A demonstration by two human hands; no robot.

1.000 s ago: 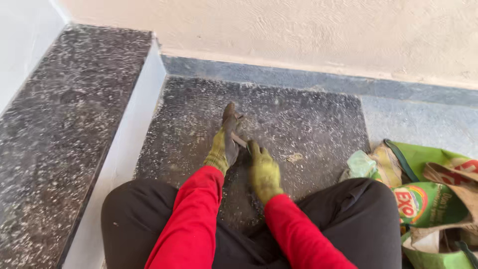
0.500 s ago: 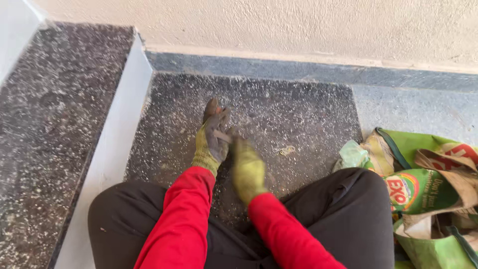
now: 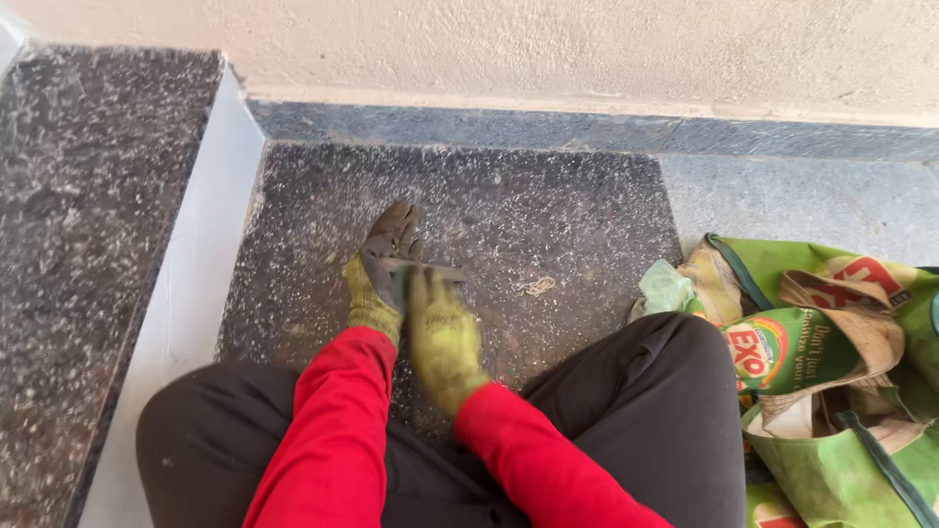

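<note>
I sit cross-legged in red sleeves and yellow-green work gloves. My left hand (image 3: 384,256) lies flat on the dark speckled stone floor slab (image 3: 548,210), fingers pointing away from me. Just to its right is my right hand (image 3: 442,332), blurred by motion and closed around a thin flat grey tool (image 3: 430,267). The tool lies across the floor by my left fingers. A small pale scrap (image 3: 537,286) rests on the slab to the right of the hands.
A raised dark stone step (image 3: 88,244) with a white edge (image 3: 201,284) runs along the left. A cream wall (image 3: 587,49) with a grey skirting (image 3: 587,132) stands ahead. A green printed bag (image 3: 841,362) and a crumpled pale green cloth (image 3: 665,288) lie by my right knee.
My right hand has slid forward beside my left hand and is now blurred. The left hand stays flat on the slab. The camera has shifted slightly.
</note>
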